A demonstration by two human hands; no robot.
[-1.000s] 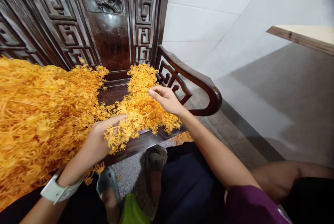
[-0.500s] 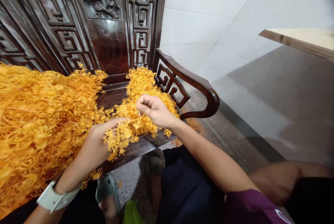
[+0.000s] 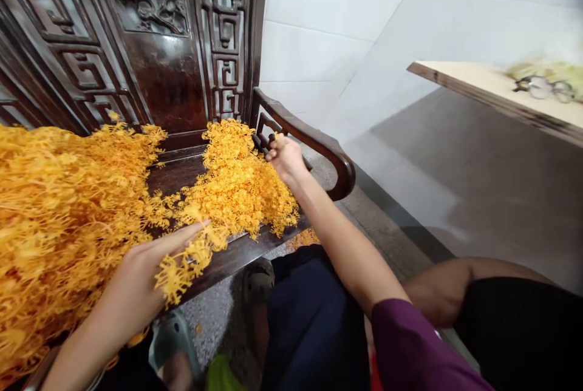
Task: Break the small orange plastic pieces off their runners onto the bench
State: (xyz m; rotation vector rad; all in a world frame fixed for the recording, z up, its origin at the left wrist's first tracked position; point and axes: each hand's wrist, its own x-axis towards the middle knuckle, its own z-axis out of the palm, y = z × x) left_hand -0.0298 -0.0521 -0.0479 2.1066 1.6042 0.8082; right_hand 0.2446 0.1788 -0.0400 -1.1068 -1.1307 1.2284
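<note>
Since the earlier frame, half a second ago, the right hand (image 3: 286, 160) has gone away from the left one, toward the armrest (image 3: 307, 128) at the right end of the bench (image 3: 177, 175); the view has also turned a little, so that a pair of glasses (image 3: 540, 87) now shows on the table top (image 3: 449, 74). Left hand (image 3: 143, 266) stays low, close to the front edge of the bench, and holds a bunch (image 3: 177, 275) of yellow frilly pieces; the thumb is hidden, so I cannot tell how tight the grip is. Fingers of the right hand are curled almost closed, and a tiny yellow spot shows at their tips, but I cannot tell if it is a held piece. Between the two hands lies the small pile (image 3: 243, 190), on the right end of the seat, with its long axis going from the back edge to the front edge. From the left hand it lies up and to the right; the right hand is nearer, just over its right side. The bunch slants from lower left toward this pile and seems to meet it. On the left part of the seat is the big heap (image 3: 59, 215), just beside the left hand.
</note>
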